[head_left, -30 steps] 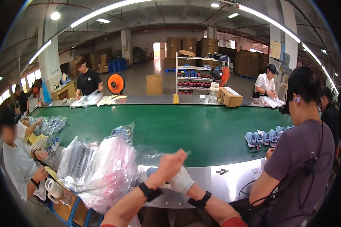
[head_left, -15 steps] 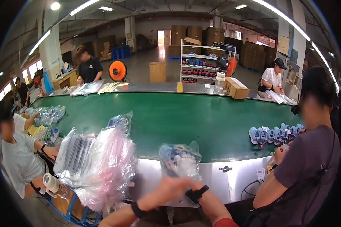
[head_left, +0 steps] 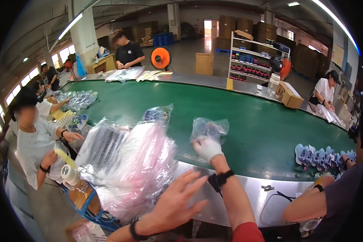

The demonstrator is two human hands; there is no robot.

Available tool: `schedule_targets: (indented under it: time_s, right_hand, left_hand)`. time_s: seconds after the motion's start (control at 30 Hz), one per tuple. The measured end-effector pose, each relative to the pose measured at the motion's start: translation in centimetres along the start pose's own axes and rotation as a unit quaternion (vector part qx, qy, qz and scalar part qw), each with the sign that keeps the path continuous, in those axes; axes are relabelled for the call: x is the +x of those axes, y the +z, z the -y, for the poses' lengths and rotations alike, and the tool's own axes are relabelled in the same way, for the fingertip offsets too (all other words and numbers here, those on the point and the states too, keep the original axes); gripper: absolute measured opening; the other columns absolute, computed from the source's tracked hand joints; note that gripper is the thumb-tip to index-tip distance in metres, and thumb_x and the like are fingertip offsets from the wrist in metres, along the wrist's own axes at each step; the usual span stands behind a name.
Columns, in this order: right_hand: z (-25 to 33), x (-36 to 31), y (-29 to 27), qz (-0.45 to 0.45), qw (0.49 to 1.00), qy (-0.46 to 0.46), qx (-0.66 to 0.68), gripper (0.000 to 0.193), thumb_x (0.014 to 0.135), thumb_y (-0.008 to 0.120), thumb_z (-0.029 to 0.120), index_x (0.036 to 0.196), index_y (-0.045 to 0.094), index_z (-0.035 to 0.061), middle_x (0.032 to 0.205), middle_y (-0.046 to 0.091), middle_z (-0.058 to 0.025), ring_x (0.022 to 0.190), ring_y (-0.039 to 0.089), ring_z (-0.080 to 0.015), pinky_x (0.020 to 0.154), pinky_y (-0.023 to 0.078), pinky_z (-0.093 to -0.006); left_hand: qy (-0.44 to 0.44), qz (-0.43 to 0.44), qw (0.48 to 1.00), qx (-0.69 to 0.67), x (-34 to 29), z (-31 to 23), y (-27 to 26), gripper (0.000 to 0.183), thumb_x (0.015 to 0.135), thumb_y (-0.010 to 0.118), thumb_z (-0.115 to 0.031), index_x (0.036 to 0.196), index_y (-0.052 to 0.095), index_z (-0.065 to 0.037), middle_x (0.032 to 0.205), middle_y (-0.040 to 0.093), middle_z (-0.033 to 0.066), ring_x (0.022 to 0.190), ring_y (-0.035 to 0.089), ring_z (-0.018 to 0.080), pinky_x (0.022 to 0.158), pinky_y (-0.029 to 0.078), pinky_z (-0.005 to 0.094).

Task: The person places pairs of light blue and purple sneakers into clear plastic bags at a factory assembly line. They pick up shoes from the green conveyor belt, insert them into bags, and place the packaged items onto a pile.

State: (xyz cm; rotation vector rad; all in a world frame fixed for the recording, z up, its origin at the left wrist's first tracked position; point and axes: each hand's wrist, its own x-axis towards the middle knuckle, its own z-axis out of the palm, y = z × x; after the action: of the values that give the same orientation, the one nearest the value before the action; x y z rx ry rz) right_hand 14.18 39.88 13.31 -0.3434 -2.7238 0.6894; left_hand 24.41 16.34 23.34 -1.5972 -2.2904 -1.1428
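Note:
My right hand (head_left: 208, 150), in a white glove, reaches out over the green belt with its fingers on the near end of a clear plastic bag (head_left: 209, 127). Bluish shoes seem to be inside, though blur hides their detail. Bare and slightly smeared by motion, my left hand (head_left: 180, 199) hangs above the metal table edge, fingers spread and holding nothing. Just left of it lies a big pile of clear and pinkish plastic bags (head_left: 139, 169). Another bagged pair of shoes (head_left: 155, 114) rests at the far end of that pile.
The green belt (head_left: 254, 121) runs across, edged by a metal ledge (head_left: 246, 183). Light blue shoes (head_left: 322, 156) stand in a row at right beside a co-worker. On the left, a co-worker (head_left: 38, 137) sits by a bottle (head_left: 70, 174) and a blue-framed stool (head_left: 86, 207).
My right hand has moved forward, and the bagged shoes have shifted from the metal edge farther onto the belt. My hands have separated; the left has opened. The whole view has turned leftward.

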Motion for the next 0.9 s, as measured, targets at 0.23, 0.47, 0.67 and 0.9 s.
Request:
schedule_targets:
  time_s: [0.23,0.47,0.67,0.9]
  right_hand:
    - [-2.2,-8.7,2.1,0.054,0.983,0.064,0.162,0.032,0.082,0.053,0.033,0.091,0.068,0.0066,0.087,0.065,-0.0194,0.086,0.062,-0.0359,0.077,0.049,-0.0412]
    - [-0.6,-12.1,1.6,0.071,0.973,0.067,0.207,0.028,0.082,0.055,0.026,0.093,0.066,0.0024,0.083,0.067,-0.0167,0.08,0.065,-0.0296,0.074,0.049,-0.0357]
    - [-2.9,-13.5,2.7,0.075,0.959,0.071,0.265,0.026,0.084,0.055,0.022,0.093,0.066,0.0009,0.081,0.066,-0.0131,0.075,0.064,-0.0234,0.07,0.048,-0.0315]
    - [-2.3,-13.7,2.8,0.068,0.937,0.082,0.332,0.024,0.086,0.056,0.019,0.094,0.066,-0.0021,0.081,0.066,-0.0096,0.073,0.064,-0.0163,0.069,0.049,-0.028]
  left_hand:
    - [-0.161,-0.072,0.978,0.109,0.6,7.6,-11.9,0.035,0.083,0.064,-0.02,0.114,0.06,-0.004,0.078,0.059,0.0092,0.068,0.058,0.0208,0.064,0.048,0.0311]
    - [-0.262,0.141,0.931,0.211,2.6,16.8,-7.0,0.077,0.078,0.055,-0.066,0.118,0.052,-0.001,0.091,0.065,0.022,0.087,0.063,0.0354,0.076,0.048,0.0421]
    - [-0.312,0.074,0.942,0.095,1.6,18.5,-7.0,0.056,0.084,0.057,-0.047,0.114,0.055,0.001,0.098,0.063,0.0232,0.093,0.061,0.0359,0.079,0.047,0.0414]
    - [-0.311,0.065,0.942,-0.111,0.5,23.5,-8.6,0.024,0.078,0.071,-0.02,0.091,0.066,0.0,0.082,0.065,0.0094,0.077,0.06,0.0161,0.069,0.048,0.0306]
